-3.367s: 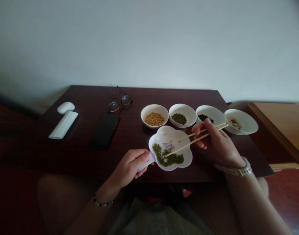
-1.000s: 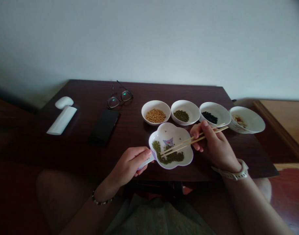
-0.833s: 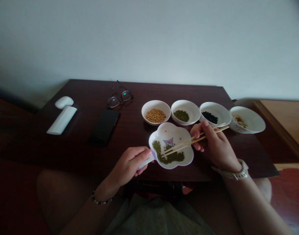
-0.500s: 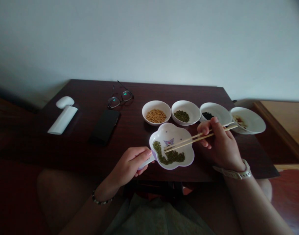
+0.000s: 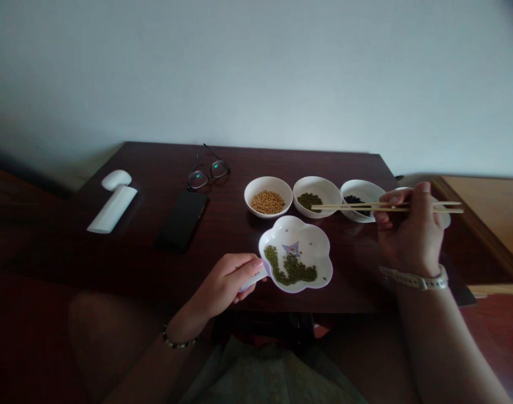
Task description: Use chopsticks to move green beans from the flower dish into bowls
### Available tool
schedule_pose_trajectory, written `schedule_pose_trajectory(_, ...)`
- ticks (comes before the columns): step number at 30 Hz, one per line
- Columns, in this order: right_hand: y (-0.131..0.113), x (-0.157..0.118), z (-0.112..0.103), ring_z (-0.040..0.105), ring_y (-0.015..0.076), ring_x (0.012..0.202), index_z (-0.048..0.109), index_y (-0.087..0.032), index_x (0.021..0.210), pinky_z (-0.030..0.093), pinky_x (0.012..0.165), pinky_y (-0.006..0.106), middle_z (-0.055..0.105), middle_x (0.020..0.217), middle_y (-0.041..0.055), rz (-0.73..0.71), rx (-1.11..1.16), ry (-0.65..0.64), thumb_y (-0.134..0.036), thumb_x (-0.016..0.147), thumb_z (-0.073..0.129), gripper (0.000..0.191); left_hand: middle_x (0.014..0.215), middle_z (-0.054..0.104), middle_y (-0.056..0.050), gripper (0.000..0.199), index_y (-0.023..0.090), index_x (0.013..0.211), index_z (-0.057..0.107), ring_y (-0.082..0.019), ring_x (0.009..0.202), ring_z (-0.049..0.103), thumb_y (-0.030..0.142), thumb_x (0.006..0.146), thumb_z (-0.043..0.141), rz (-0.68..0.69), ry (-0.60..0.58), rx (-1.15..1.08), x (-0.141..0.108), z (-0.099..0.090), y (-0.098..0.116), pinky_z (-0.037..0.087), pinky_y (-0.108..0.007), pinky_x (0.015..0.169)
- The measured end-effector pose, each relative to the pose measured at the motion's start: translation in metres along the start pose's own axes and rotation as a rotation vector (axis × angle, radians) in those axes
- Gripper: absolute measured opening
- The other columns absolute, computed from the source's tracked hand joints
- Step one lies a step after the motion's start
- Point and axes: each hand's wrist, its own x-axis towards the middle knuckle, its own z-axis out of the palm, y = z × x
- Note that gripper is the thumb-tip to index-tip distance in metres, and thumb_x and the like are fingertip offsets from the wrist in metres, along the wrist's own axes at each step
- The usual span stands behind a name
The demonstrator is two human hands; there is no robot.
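My left hand (image 5: 231,280) grips the handle of a white flower-shaped dish (image 5: 319,244) with a purple edge and a cartoon print. Green mung beans (image 5: 296,269) lie along the near side of that dish. Wooden chopsticks (image 5: 344,208) are pinched in my right hand (image 5: 411,227), their tips over the bowl of green beans (image 5: 329,193). Whether a bean is between the tips is too small to tell. To that bowl's left is a bowl of yellow soybeans (image 5: 267,202); to its right, a bowl of black beans (image 5: 371,191). My right hand partly hides a fourth bowl (image 5: 443,221).
On the left of the dark table (image 5: 155,163) lie a white handheld device with a rounded head (image 5: 113,209), a black phone (image 5: 183,220) and eyeglasses (image 5: 208,175). A pale wall rises behind. A wooden surface (image 5: 487,207) is at the right.
My right hand has moved right and up, taking the chopstick tips from the flower-shaped dish to over the green bean bowl. My left hand still holds the dish in nearly the same spot.
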Motion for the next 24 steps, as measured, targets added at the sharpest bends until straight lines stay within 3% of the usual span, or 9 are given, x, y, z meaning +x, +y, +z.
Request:
schedule_pose_trajectory(6, -0.019, -0.026, 0.004, 0.048, 0.0102, 0.05, 0.073, -0.021, 0.075, 0.031, 0.038, 0.026, 0.065, 0.079, 0.0045, 0.238, -0.087, -0.219, -0.06, 0.107, 0.08, 0.051, 0.054, 0.051, 0.006, 0.05, 0.017, 0.089, 0.069, -0.009, 0.044, 0.037, 0.056, 0.118, 0.057, 0.008, 0.011, -0.017, 0.001, 0.002, 0.0, 0.025, -0.025, 0.047)
schedule_pose_trajectory(10, -0.02, -0.03, 0.005, 0.051, 0.01, 0.048, 0.075, -0.021, 0.078, 0.037, 0.039, 0.024, 0.066, 0.075, 0.0029, 0.33, -0.165, -0.327, -0.068, 0.104, 0.082, 0.054, 0.055, 0.052, 0.005, 0.051, 0.018, 0.086, 0.066, -0.009, 0.045, 0.037, 0.058, 0.117, 0.059, -0.007, 0.009, -0.03, 0.003, 0.003, 0.0, 0.024, -0.025, 0.047)
schedule_pose_trajectory(19, -0.003, -0.037, 0.013, 0.056, 0.0125, 0.054, 0.073, -0.022, 0.081, 0.045, 0.046, 0.024, 0.068, 0.073, 0.0033, 0.353, -0.169, -0.387, -0.069, 0.109, 0.076, 0.054, 0.057, 0.051, 0.005, 0.052, 0.02, 0.082, 0.061, -0.009, 0.046, 0.037, 0.058, 0.117, 0.059, -0.02, 0.015, -0.024, 0.005, 0.003, 0.0, 0.025, -0.024, 0.047)
schedule_pose_trajectory(24, 0.0, -0.039, 0.015, 0.053, 0.0125, 0.051, 0.071, -0.022, 0.079, 0.04, 0.044, 0.025, 0.065, 0.069, 0.0027, 0.336, -0.2, -0.35, -0.067, 0.111, 0.074, 0.055, 0.057, 0.051, 0.005, 0.051, 0.021, 0.08, 0.058, -0.009, 0.046, 0.037, 0.058, 0.115, 0.059, -0.023, 0.026, -0.022, 0.003, 0.003, 0.0, 0.025, -0.024, 0.047)
